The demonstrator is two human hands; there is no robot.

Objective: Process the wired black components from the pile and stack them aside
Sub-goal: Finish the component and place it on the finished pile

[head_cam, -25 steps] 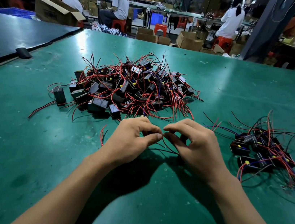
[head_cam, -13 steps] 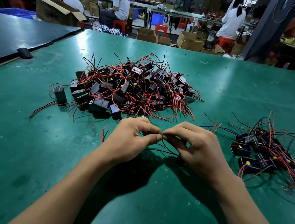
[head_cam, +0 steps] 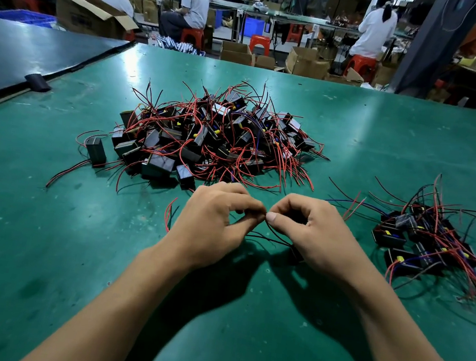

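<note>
My left hand (head_cam: 213, 219) and right hand (head_cam: 312, 233) meet fingertip to fingertip, pinching thin black wires (head_cam: 271, 240) above the green table (head_cam: 38, 244), near the pile (head_cam: 215, 140).

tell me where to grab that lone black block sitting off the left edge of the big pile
Grip the lone black block by its two long side faces, coming straight down from above with the left hand. It stands apart from the big pile with bare green table around it, so those faces look open. Avoid pulling the red and black wires trailing from its near end; they would likely just swing it.
</note>
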